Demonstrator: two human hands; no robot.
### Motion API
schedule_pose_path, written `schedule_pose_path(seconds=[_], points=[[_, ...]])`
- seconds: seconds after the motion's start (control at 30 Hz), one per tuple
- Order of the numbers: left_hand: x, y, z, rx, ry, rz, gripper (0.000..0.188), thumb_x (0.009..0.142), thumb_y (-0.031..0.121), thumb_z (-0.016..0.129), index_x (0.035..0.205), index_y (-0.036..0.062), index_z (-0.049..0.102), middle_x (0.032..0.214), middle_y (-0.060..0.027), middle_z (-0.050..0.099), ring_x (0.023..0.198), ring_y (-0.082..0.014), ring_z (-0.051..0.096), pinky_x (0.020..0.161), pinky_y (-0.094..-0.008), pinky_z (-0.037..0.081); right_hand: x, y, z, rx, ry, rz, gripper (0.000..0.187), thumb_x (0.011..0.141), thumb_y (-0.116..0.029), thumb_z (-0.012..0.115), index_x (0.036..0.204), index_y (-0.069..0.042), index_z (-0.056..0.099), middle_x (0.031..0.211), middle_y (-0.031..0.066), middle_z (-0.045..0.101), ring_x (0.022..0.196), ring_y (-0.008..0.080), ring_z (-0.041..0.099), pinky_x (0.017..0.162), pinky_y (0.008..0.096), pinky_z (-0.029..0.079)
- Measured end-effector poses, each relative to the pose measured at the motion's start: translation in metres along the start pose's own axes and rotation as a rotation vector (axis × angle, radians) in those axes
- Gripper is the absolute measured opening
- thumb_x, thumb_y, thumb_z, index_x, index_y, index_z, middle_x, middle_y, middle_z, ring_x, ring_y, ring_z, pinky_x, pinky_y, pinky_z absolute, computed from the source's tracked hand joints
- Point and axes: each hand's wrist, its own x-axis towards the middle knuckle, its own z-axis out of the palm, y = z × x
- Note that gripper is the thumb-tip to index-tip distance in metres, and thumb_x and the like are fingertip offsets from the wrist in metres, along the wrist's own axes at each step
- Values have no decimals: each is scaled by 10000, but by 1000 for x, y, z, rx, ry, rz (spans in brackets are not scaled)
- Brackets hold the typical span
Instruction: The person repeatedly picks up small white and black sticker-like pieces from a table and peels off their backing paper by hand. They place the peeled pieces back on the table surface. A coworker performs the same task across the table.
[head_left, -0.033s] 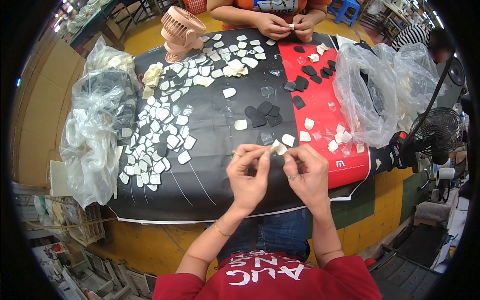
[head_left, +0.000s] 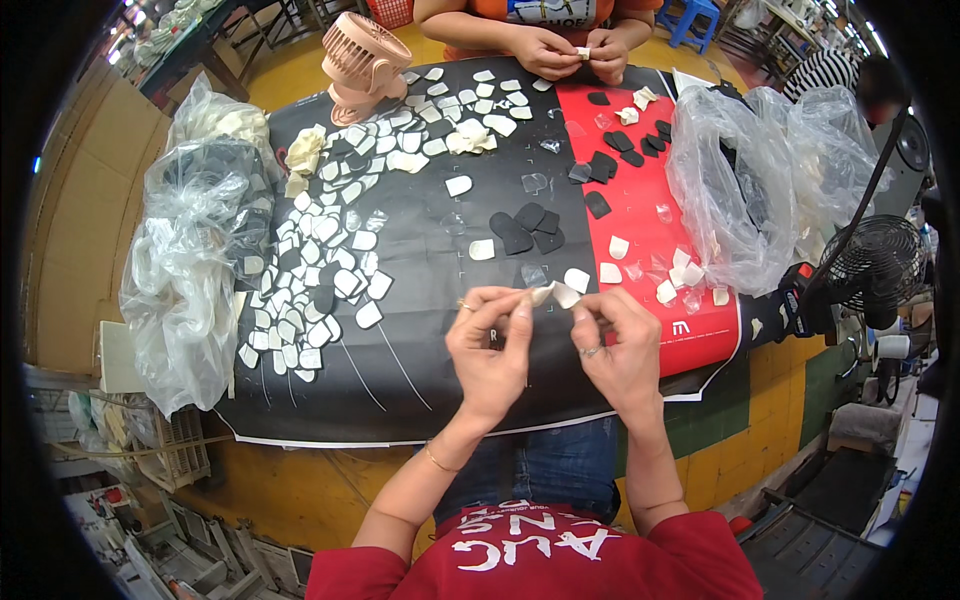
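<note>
Above the near middle of the table, my left hand (head_left: pixel 488 350) is closed, thumb and forefinger pinching a small cream-coloured soft piece (head_left: pixel 541 295). My right hand (head_left: pixel 622 345) is closed too, gripping a cream piece (head_left: pixel 565 294) close beside it. I cannot tell whether these are two layers or one bent piece. Just beyond my fingertips lies a white rounded pad (head_left: pixel 576 280). Farther off are a small pile of black rounded pads (head_left: pixel 527 228) and a white pad with a dark edge (head_left: pixel 481 249).
Many white pads (head_left: pixel 300 235) cover the table's left side. A pink fan (head_left: pixel 362 65) stands at the far left. Plastic bags (head_left: pixel 195 250) line the left edge, and another clear bag (head_left: pixel 735 190) lies right. Opposite, a co-worker's hands (head_left: pixel 570 52) hold a small pale piece.
My hands have drawn slightly apart, the left moving a little to the left. The cream material between my fingers is spread wider.
</note>
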Motion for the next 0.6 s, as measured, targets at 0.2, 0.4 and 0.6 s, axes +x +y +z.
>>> schedule_pose_path(seconds=[0.2,0.4,0.6], points=[[7,-2,-8,-67,51,-46,138,927,25,687,1044,-17,747,1008,-53,636,752,-47,532,647,-199,433,5,7,-10,-264,-20,156,140,910,-103,712,891,29,670,757,105,625,578,156,589,524,307,453],[-7,2,8,75,-32,30,159,911,32,698,1056,28,762,978,-35,651,667,-39,483,569,-208,394,-2,-15,-1,64,-109,8,117,932,-59,689,992,42,690,774,97,627,585,117,578,507,274,441],[-6,5,6,124,-76,123,183,881,15,707,1050,49,769,957,-60,667,713,-99,554,586,-237,428,0,-22,-4,11,-133,-52,124,941,-58,669,996,52,683,805,137,639,606,209,605,547,315,466]])
